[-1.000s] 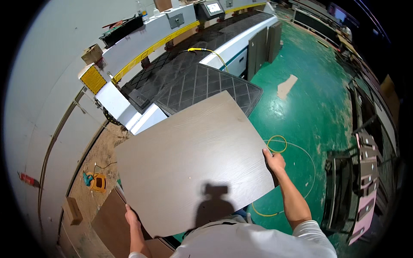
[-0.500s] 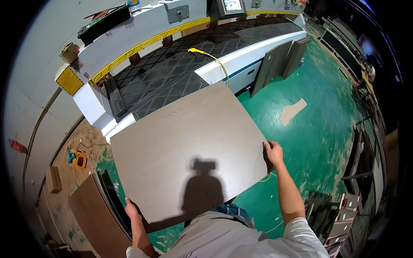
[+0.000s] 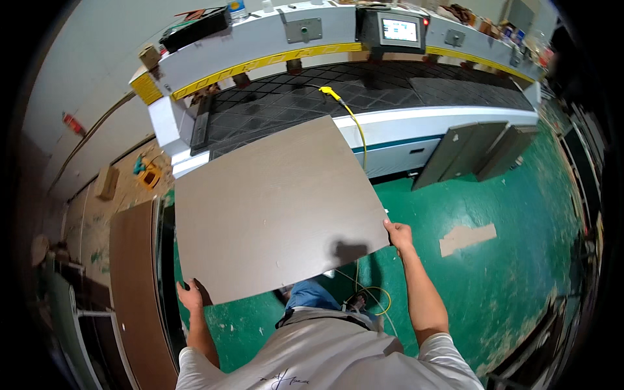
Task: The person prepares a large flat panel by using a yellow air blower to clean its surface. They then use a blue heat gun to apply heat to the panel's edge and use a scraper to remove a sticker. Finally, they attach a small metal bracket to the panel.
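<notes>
A large grey-brown board (image 3: pixel 273 211) spans the space between my hands, its broad smooth face turned up. My left hand (image 3: pixel 190 295) grips its near left corner. On the right edge, close to the near corner, my right hand (image 3: pixel 399 234) is closed with the thumb on top; the fingers beneath are hidden. The board's far edge overlaps the front of a long machine's dark, grid-marked table (image 3: pixel 253 125); whether it touches there I cannot tell. A yellow air blow gun (image 3: pixel 330 93) with a yellow hose lies on that table, beyond the board.
Grey-brown panels (image 3: pixel 465 151) lean against the machine's front at right. Brown boards (image 3: pixel 133 286) stand at my left. A cardboard scrap (image 3: pixel 467 239) and a looped yellow hose (image 3: pixel 389 300) lie on the green floor. A lit screen (image 3: pixel 399 30) sits on the machine's beam.
The view has turned rightward and shifted, showing more of the machine's right side. The board's near edge now sits farther from my body, showing my legs. Both hands keep their hold.
</notes>
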{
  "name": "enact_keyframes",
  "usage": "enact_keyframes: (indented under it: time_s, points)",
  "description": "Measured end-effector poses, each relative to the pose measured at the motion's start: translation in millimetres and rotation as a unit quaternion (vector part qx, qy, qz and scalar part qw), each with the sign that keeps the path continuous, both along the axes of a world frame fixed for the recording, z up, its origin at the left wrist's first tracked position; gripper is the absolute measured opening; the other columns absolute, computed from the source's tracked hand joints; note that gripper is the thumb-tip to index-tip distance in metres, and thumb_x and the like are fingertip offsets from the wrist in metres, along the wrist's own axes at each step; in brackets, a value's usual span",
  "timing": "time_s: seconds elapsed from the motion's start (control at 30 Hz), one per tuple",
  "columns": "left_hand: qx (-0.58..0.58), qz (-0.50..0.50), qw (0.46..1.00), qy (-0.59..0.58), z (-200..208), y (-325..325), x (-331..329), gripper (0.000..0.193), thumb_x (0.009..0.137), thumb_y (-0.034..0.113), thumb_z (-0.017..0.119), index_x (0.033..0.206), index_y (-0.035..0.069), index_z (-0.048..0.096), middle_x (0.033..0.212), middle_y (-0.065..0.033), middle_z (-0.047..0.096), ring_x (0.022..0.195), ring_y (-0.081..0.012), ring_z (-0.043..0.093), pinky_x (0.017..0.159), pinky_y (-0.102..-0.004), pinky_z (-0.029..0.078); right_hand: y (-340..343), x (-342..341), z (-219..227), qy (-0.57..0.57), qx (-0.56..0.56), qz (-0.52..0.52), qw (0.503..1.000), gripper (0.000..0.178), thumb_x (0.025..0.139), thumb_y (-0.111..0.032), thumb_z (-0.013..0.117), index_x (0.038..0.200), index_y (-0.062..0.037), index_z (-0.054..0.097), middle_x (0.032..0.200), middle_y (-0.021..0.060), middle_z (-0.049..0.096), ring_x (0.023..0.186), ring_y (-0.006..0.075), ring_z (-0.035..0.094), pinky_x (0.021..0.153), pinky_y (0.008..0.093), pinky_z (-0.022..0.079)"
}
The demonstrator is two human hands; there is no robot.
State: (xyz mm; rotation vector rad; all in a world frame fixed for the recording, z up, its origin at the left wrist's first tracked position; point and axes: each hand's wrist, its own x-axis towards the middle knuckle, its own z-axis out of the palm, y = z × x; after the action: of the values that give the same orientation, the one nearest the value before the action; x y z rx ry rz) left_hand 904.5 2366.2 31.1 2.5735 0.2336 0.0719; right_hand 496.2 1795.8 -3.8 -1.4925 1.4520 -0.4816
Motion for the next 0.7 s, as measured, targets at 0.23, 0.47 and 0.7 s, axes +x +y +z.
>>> enact_keyframes:
  time_s: [0.23, 0.47, 0.7]
  points:
    - [-0.275, 0.244, 0.921, 0.128, -8, -66, -143, 0.092, 0.089, 0.043, 0.072, 0.155, 0.0, 0.023, 0.147, -0.0205, 0.046, 0.13, -0.0354, 0.049, 0.105, -0.0471, 0.043, -79, 11, 12, 0.025, 0.094, 0.146, 0.984, 0.049, 0.094, -0.047, 0.067, 0.084, 0.0005, 0.072, 0.074, 0.0067, 0.064, 0.067, 0.0177, 0.06, 0.056, 0.0357, 0.053]
    - [-0.429, 0.395, 0.809, -0.074, -99, -127, -119, 0.089, 0.086, 0.038, 0.078, 0.139, -0.015, 0.031, 0.138, -0.0222, 0.054, 0.113, -0.0311, 0.059, 0.092, -0.046, 0.054, -103, 15, 18, 0.021, 0.196, 0.291, 0.936, 0.047, 0.095, -0.048, 0.066, 0.095, -0.0016, 0.073, 0.078, 0.0047, 0.067, 0.067, 0.0156, 0.06, 0.058, 0.0312, 0.051]
    - [-0.552, 0.347, 0.758, -0.016, -56, -150, -68, 0.074, 0.088, 0.037, 0.077, 0.134, -0.012, 0.046, 0.126, -0.0175, 0.061, 0.106, -0.0299, 0.064, 0.092, -0.0455, 0.057, -127, 23, 39, 0.092, 0.296, 0.527, 0.791, 0.05, 0.098, -0.047, 0.06, 0.101, 0.0014, 0.074, 0.078, 0.0068, 0.07, 0.072, 0.0153, 0.061, 0.067, 0.0329, 0.052]
